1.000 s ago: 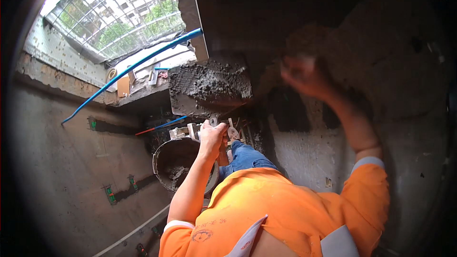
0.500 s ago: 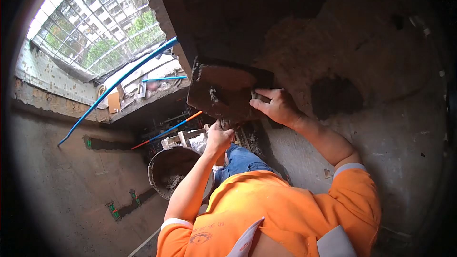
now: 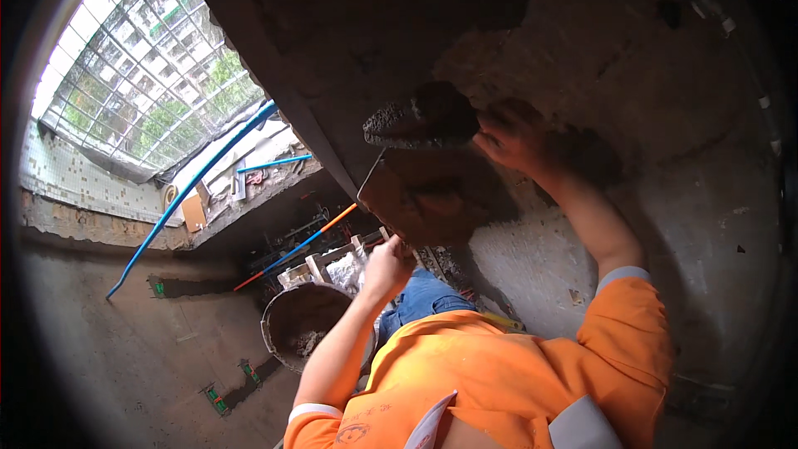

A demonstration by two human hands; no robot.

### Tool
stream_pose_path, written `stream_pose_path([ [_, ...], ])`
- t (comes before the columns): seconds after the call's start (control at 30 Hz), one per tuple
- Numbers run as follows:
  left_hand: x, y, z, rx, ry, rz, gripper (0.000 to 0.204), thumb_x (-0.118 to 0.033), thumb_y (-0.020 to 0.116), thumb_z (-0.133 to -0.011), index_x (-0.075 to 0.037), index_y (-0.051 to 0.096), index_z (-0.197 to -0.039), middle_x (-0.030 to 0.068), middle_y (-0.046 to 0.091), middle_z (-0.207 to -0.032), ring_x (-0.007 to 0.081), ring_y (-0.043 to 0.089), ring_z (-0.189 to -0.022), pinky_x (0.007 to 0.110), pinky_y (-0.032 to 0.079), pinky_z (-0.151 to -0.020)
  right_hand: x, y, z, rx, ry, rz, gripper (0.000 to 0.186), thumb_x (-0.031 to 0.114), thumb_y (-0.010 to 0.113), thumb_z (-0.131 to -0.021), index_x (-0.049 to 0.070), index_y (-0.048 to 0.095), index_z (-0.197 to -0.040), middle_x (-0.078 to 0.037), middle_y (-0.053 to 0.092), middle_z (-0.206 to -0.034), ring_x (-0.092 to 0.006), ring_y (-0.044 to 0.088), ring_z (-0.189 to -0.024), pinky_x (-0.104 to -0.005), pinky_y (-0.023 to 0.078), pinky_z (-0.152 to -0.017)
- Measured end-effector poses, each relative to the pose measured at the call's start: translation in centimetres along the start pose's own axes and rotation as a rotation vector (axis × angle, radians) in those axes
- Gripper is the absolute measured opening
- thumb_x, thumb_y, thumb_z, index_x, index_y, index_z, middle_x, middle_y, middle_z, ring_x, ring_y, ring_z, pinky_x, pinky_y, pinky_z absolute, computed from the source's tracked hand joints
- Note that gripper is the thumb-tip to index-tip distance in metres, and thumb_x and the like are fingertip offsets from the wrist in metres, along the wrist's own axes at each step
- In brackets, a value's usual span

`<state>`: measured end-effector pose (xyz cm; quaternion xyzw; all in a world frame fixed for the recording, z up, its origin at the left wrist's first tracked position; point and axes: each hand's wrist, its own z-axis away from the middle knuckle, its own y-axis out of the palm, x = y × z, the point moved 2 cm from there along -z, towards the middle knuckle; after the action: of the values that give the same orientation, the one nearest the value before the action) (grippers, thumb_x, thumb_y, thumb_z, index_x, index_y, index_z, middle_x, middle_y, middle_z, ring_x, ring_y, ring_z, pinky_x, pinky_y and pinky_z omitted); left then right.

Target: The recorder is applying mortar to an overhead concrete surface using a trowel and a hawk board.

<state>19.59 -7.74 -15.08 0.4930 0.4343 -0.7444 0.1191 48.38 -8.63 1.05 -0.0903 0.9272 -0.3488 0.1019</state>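
Observation:
My left hand (image 3: 389, 268) is closed around the handle under a dark plasterer's hawk (image 3: 399, 191), whose flat board is tilted in front of me. My right hand (image 3: 517, 140) is in shadow and grips a trowel (image 3: 449, 108); its handle is mostly hidden by the fingers. Dark wet mortar (image 3: 391, 123) clings in a thick, rough lump to the trowel blade. The trowel is above the far part of the hawk, close to the shadowed wall surface. Left of my left forearm stands a round bucket (image 3: 273, 328) with some mortar inside.
A grey plastered wall (image 3: 690, 241) rises on the right. To the left, a blue pipe (image 3: 199, 170) slants across a barred window opening (image 3: 141, 75). An orange-and-blue pipe (image 3: 303, 245) lies beyond the bucket. Green-marked boxes (image 3: 218, 399) sit in the left-hand wall.
My right hand has lifted the trowel off the hawk, up and away, with mortar on its blade. The hawk has tilted and shifted slightly right. My view has turned a little.

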Motion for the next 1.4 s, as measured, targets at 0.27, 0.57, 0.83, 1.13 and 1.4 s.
stream_pose_path([
  [0.27, -0.4, -2.6, -1.5, 0.092, -0.661, 0.679, 0.024, -0.008, 0.065, -0.077, -0.005, 0.043, -0.085, 0.0042, 0.047, -0.057, 0.0148, 0.047, -0.041, 0.031, 0.04, -0.036, -6.4, 9.7, -9.2, 0.392, 0.058, -0.047, 0.02, 0.032, 0.067, -0.078, 0.014, 0.066, -0.088, -0.007, 0.065, -0.077, -0.0252, 0.064, -0.074, -0.0379, 0.051, -0.068],
  [0.57, 0.4, -7.2, -1.2, -0.093, -0.703, 0.742, 0.031, -0.005, 0.066, -0.075, -0.005, 0.041, -0.094, 0.0029, 0.047, -0.058, 0.0137, 0.046, -0.041, 0.03, 0.039, -0.036, -8.6, 4.1, -19.7, 0.719, 0.277, -0.274, 0.047, 0.042, 0.067, -0.08, 0.006, 0.065, -0.111, -0.017, 0.066, -0.103, -0.0278, 0.065, -0.091, -0.0373, 0.051, -0.082],
  [0.83, 1.6, -6.4, -1.2, -0.149, -0.758, 0.78, 0.035, -0.005, 0.065, -0.075, -0.006, 0.038, -0.097, 0.0022, 0.046, -0.059, 0.0131, 0.046, -0.043, 0.031, 0.039, -0.037, -13.1, 7.5, -7.3, 0.59, 0.159, -0.145, 0.043, 0.042, 0.067, -0.081, 0.013, 0.064, -0.114, -0.008, 0.068, -0.096, -0.0235, 0.066, -0.085, -0.0348, 0.052, -0.077],
  [1.13, 0.4, -7.4, -0.9, -0.125, -0.76, 0.721, 0.028, -0.002, 0.062, -0.076, -0.005, 0.039, -0.093, 0.003, 0.048, -0.059, 0.0135, 0.047, -0.043, 0.029, 0.039, -0.038, -12.6, 7.3, -11.3, 0.682, 0.3, -0.023, 0.04, 0.044, 0.065, -0.082, 0.018, 0.066, -0.113, -0.006, 0.069, -0.091, -0.0226, 0.066, -0.083, -0.0351, 0.052, -0.076],
  [1.4, 0.4, -8.5, -0.4, -0.025, -0.728, 0.73, 0.04, -0.005, 0.062, -0.076, -0.005, 0.036, -0.105, 0.0016, 0.047, -0.059, 0.0125, 0.046, -0.045, 0.029, 0.04, -0.039, -11.0, 0.1, -20.3, 0.705, 0.464, -0.182, 0.047, 0.048, 0.067, -0.081, 0.017, 0.065, -0.116, -0.009, 0.068, -0.101, -0.0215, 0.065, -0.086, -0.032, 0.051, -0.079],
])
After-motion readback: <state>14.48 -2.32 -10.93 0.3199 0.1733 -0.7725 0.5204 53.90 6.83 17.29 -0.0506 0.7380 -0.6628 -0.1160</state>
